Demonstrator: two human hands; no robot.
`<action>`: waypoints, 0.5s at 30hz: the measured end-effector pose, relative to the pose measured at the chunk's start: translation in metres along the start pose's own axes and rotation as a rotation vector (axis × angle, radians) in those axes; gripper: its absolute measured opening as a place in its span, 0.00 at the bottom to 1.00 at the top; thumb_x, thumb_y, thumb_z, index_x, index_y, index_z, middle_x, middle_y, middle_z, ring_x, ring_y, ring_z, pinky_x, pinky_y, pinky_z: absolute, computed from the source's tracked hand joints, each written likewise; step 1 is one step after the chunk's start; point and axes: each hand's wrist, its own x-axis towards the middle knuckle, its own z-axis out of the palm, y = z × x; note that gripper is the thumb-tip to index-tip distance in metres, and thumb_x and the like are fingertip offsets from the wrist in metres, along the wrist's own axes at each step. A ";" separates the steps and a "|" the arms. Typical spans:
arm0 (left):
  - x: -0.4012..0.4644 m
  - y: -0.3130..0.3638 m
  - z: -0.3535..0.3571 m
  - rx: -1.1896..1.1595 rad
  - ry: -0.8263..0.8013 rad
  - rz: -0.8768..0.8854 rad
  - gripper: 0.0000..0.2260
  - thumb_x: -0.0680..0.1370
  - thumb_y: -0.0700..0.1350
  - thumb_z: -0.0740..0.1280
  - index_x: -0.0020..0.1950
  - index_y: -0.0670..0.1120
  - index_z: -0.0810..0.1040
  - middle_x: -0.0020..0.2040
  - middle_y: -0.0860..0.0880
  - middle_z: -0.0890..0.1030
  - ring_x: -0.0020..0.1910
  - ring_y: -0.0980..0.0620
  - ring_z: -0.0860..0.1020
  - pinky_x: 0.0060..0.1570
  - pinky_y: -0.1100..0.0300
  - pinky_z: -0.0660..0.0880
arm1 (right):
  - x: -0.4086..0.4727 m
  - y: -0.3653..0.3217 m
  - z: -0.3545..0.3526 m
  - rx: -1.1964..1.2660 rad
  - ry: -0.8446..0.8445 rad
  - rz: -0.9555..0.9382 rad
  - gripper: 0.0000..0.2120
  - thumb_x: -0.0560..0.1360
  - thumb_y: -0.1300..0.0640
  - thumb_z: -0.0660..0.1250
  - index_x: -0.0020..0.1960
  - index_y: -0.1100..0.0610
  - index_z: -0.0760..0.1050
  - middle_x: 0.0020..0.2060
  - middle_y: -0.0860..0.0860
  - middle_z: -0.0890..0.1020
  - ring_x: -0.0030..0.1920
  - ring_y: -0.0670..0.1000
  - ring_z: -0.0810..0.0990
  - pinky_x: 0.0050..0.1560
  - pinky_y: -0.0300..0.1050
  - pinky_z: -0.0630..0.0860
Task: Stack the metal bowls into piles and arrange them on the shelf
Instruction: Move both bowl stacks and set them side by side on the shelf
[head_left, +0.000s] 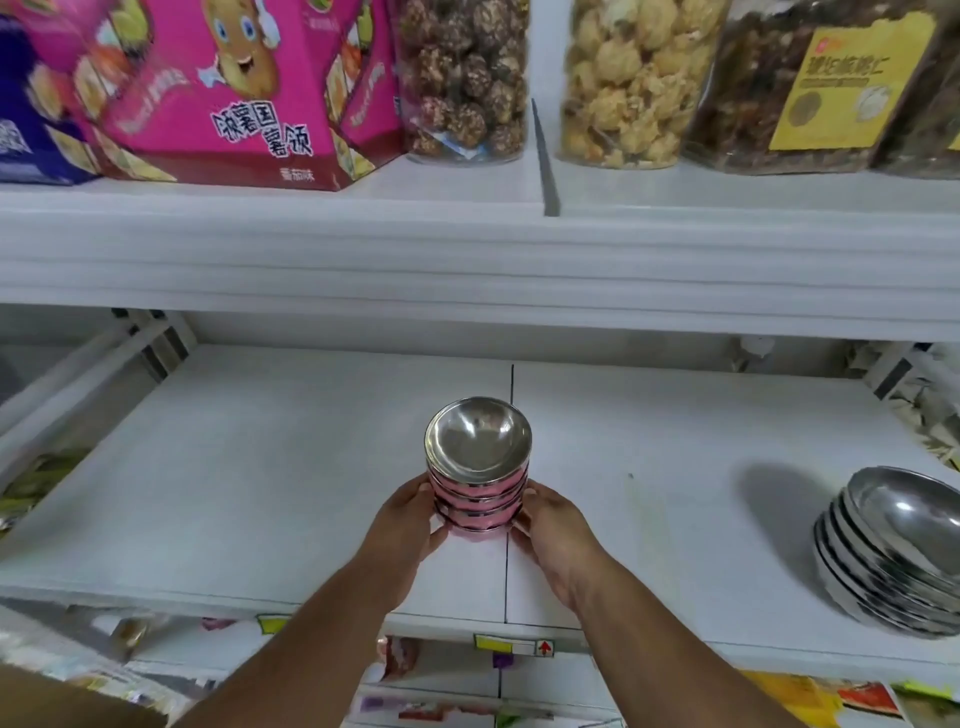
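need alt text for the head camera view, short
Two hands, left hand and right hand, clasp a stack of pink-sided metal bowls standing on a white shelf. A second pile of plain metal bowls sits at the right; snack boxes and jars fill the shelf above.

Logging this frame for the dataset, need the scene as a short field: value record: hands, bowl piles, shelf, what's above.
left hand: cupping the left side of the pink-sided pile
right hand: cupping the right side of the same pile
pink-sided bowl pile: upright, standing mid-shelf on the panel seam, top bowl's steel inside showing
plain steel bowl pile: right end of the same shelf, untouched, apart from the hands
white shelf: holds only these two piles in view
upper shelf: pink snack box, clear jars of snacks
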 end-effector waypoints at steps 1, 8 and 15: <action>0.004 0.000 -0.006 0.008 -0.005 -0.007 0.13 0.82 0.43 0.61 0.57 0.50 0.84 0.56 0.52 0.86 0.62 0.54 0.80 0.66 0.50 0.74 | 0.003 0.001 0.006 -0.007 0.003 0.001 0.15 0.82 0.62 0.57 0.54 0.62 0.82 0.61 0.66 0.81 0.64 0.65 0.79 0.70 0.59 0.72; 0.029 -0.005 -0.030 0.050 -0.086 -0.031 0.13 0.81 0.45 0.62 0.62 0.51 0.82 0.61 0.52 0.84 0.65 0.53 0.78 0.66 0.52 0.74 | 0.015 0.007 0.026 -0.085 0.041 -0.025 0.16 0.81 0.61 0.58 0.54 0.57 0.85 0.54 0.59 0.87 0.50 0.52 0.83 0.68 0.54 0.76; 0.029 -0.018 -0.043 0.075 -0.026 -0.036 0.18 0.82 0.46 0.61 0.73 0.52 0.73 0.71 0.52 0.76 0.70 0.52 0.73 0.70 0.50 0.71 | 0.015 0.018 0.029 -0.108 0.152 -0.078 0.16 0.82 0.63 0.55 0.44 0.59 0.80 0.35 0.51 0.80 0.33 0.42 0.78 0.40 0.30 0.74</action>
